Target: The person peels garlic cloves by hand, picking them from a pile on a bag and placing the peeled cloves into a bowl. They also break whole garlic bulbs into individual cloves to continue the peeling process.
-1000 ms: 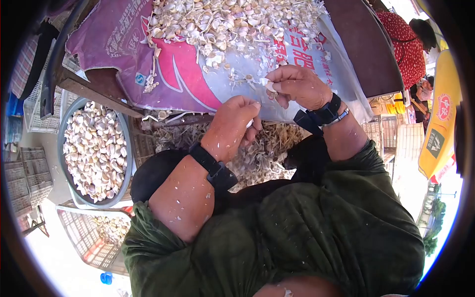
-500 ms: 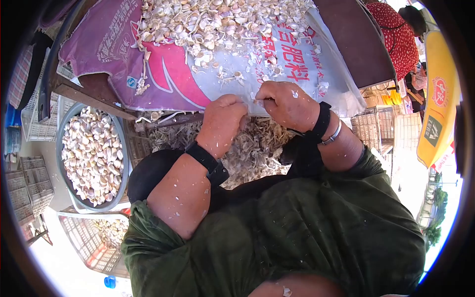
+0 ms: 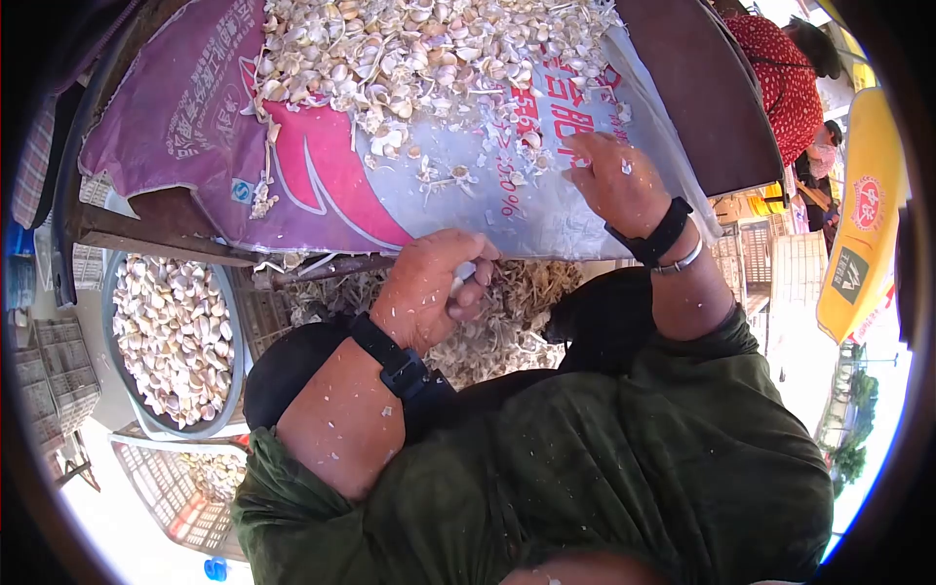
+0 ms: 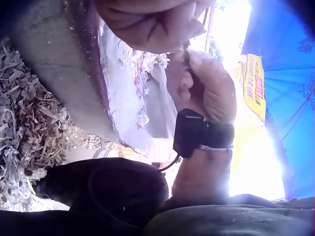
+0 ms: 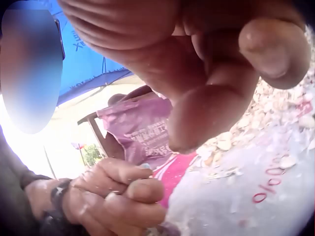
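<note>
My left hand (image 3: 421,290) is at the near edge of a printed sack (image 3: 429,210). Its fingers curl round a small whitish garlic clove (image 3: 463,277), mostly hidden by them. Further right, my right hand (image 3: 624,185) reaches out over the sack, back of the hand up. In the right wrist view its thumb (image 5: 202,118) stands apart from a fingertip (image 5: 275,54), with nothing between them. Beyond both hands lies a heap of garlic cloves (image 3: 419,63), with loose skins and a few stalks scattered on the near side.
A grey basin (image 3: 237,336) full of garlic cloves stands lower left, above a plastic crate (image 3: 156,478). Dry husks (image 3: 497,336) pile up below the table edge. At upper right are a person in red (image 3: 775,83) and a yellow banner (image 3: 863,214).
The hands met near the sack's edge half a second ago and are now apart. My right hand has moved away to the right and towards the heap; the left remains near the edge.
</note>
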Motion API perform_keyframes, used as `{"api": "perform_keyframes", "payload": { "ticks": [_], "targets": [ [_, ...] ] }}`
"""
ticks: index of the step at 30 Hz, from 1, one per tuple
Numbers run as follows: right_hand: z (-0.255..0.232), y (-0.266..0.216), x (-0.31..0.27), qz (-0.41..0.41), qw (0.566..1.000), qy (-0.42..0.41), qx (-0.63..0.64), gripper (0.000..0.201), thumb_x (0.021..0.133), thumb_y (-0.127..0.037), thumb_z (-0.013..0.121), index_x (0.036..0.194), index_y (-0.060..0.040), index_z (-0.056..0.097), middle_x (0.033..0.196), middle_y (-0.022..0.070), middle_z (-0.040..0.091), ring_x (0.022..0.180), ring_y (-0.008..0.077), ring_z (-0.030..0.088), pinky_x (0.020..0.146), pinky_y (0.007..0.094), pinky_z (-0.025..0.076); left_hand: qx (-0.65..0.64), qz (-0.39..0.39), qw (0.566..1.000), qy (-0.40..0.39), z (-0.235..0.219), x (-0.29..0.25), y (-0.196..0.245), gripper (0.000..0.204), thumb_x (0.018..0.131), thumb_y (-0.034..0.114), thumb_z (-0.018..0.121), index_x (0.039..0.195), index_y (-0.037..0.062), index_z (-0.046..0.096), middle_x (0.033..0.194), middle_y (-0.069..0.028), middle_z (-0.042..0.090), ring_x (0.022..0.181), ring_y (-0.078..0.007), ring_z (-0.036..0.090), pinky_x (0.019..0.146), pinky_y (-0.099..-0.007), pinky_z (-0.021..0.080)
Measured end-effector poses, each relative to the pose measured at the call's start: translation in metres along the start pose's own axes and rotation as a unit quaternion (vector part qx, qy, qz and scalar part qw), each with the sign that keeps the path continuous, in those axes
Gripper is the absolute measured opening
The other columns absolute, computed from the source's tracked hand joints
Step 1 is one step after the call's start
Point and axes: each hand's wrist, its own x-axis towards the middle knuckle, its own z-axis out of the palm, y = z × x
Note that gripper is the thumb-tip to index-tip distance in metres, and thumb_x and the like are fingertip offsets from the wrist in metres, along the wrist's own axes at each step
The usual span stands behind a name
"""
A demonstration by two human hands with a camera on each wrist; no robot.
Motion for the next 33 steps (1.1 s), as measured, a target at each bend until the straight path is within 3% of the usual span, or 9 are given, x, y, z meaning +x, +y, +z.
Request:
{"api": "perform_keyframes", "payload": {
  "ticks": [9,13,15,20,21,23,26,30,33],
  "targets": [
    [0.078,0.044,0.055,-0.011,0.982,-0.181,-0.061,0.019,0.085,-0.017,0.053,0.096,-0.0063,0.065,0.098,0.0166,0.066,0.090,0.0361,0.064,0.079,0.0459,0.052,0.061,0.015,0.997,0.054,0.008,-0.002,0.009,0.018,0.091,0.020,0.054,0.091,0.0030,0.059,0.070,-0.0046,0.055,0.047,-0.0091,0.044,0.039,-0.0225,0.029],
    [0.066,0.038,0.066,0.059,0.980,-0.184,-0.047,0.018,0.086,-0.015,0.055,0.097,-0.0044,0.065,0.093,0.0138,0.068,0.079,0.0295,0.067,0.068,0.0401,0.053,0.059,0.031,0.997,0.046,0.009,-0.001,0.012,0.015,0.090,0.018,0.056,0.092,0.0031,0.059,0.070,-0.0045,0.055,0.047,-0.0089,0.044,0.040,-0.0224,0.029],
    [0.050,0.021,0.062,0.295,0.870,-0.194,0.343,0.015,0.089,-0.012,0.059,0.099,-0.0028,0.065,0.087,0.0074,0.068,0.070,0.0163,0.066,0.057,0.0295,0.051,0.074,0.034,0.993,0.086,0.014,-0.003,0.011,0.013,0.089,0.014,0.057,0.095,0.0032,0.058,0.071,-0.0046,0.055,0.048,-0.0087,0.044,0.040,-0.0221,0.029],
    [0.018,-0.063,0.030,0.263,0.777,-0.240,0.519,0.010,0.089,-0.008,0.061,0.096,-0.0019,0.065,0.086,0.0031,0.066,0.071,0.0107,0.064,0.057,0.0257,0.050,0.057,0.029,0.997,0.044,0.015,-0.001,0.009,0.012,0.086,0.011,0.058,0.096,0.0032,0.058,0.072,-0.0044,0.056,0.049,-0.0090,0.046,0.039,-0.0219,0.030],
    [0.026,-0.072,0.021,0.262,0.778,-0.238,0.518,0.010,0.089,-0.008,0.061,0.096,-0.0019,0.065,0.086,0.0031,0.066,0.071,0.0107,0.064,0.057,0.0257,0.050,0.053,0.021,0.998,0.020,0.014,-0.002,0.009,0.013,0.084,0.012,0.059,0.093,0.0029,0.059,0.073,-0.0041,0.056,0.049,-0.0094,0.046,0.039,-0.0219,0.030],
    [0.042,-0.081,0.009,-0.009,0.921,-0.107,0.374,0.012,0.084,-0.002,0.063,0.095,-0.0025,0.065,0.085,0.0060,0.066,0.076,0.0175,0.065,0.065,0.0293,0.052,0.056,0.032,0.998,0.029,0.009,-0.001,0.004,0.013,0.083,0.011,0.059,0.094,0.0024,0.059,0.072,-0.0044,0.056,0.048,-0.0095,0.047,0.039,-0.0217,0.031],
    [0.017,-0.087,0.011,-0.126,0.955,-0.109,0.247,0.017,0.078,0.002,0.064,0.094,-0.0033,0.065,0.087,0.0108,0.065,0.081,0.0271,0.065,0.071,0.0341,0.052,0.077,0.040,0.996,0.031,0.006,-0.008,0.001,0.012,0.083,0.007,0.058,0.095,0.0023,0.058,0.071,-0.0050,0.057,0.047,-0.0096,0.046,0.039,-0.0220,0.030],
    [0.013,-0.100,0.006,-0.156,0.945,-0.102,0.269,0.006,0.081,-0.004,0.059,0.086,-0.0063,0.061,0.078,0.0115,0.060,0.075,0.0332,0.061,0.063,0.0419,0.050,0.195,0.038,0.979,0.042,0.008,-0.015,0.001,0.011,0.084,0.005,0.058,0.094,0.0037,0.058,0.070,-0.0056,0.057,0.044,-0.0094,0.044,0.038,-0.0230,0.029],
    [0.011,-0.105,0.006,-0.122,0.944,-0.111,0.285,0.018,0.077,0.006,0.059,0.091,-0.0034,0.065,0.083,0.0130,0.065,0.075,0.0315,0.065,0.064,0.0366,0.052,0.183,0.078,0.980,0.018,0.006,-0.020,-0.001,0.009,0.085,0.006,0.059,0.093,0.0040,0.059,0.069,-0.0054,0.058,0.043,-0.0089,0.045,0.037,-0.0232,0.030]
  ]
}}
